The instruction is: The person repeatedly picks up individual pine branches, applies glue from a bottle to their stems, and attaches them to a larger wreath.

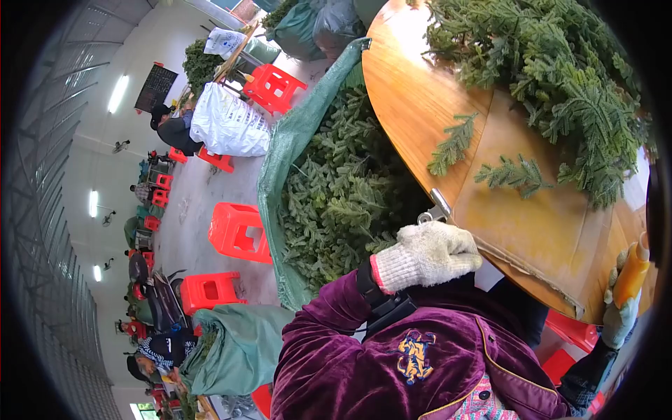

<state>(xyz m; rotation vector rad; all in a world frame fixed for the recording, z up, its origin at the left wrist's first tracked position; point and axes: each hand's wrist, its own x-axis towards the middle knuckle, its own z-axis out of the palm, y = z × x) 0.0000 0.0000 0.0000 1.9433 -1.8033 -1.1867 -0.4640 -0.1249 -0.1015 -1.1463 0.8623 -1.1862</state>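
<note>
My left hand (432,256), in a white knit glove with a red cuff, is closed with its fingers curled beside the near edge of the wooden table (395,105). What those fingers hold, if anything, is hidden. Just above it, a metal clip (439,204) sits at the corner of a cardboard sheet (525,231). Two loose green artificial fir sprigs, one (453,145) on the wood and another (514,175) on the cardboard, lie apart. My right hand (619,315), gloved too, grips an upright orange tapered tool (632,273) with a pale tip at the far right.
A big heap of fir branches (553,77) covers the far table. Left of the table, a green woven sack (269,175) gapes open, full of branches (343,189). Red stools (238,231) and a white sack (227,122) stand on the floor. Several people work at the left.
</note>
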